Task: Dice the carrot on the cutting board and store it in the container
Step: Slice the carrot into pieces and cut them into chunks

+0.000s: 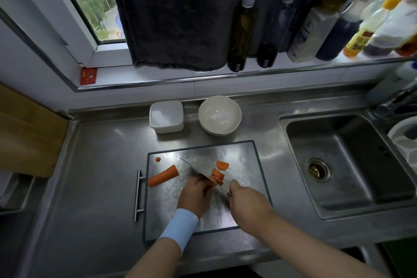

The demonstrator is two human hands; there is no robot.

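Perhaps five carrot slices [218,176], one knife [195,169]

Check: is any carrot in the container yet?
No, the container shows only its white inside; all carrot pieces lie on the cutting board.

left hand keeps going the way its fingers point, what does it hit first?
The knife blade. The left hand points away and right, fingertips close beside the blade; carrot slices lie just past it. Contact unclear.

The right hand [248,202] hides the knife [201,174] handle; the left hand [195,192] mostly covers its carrot piece [212,179].
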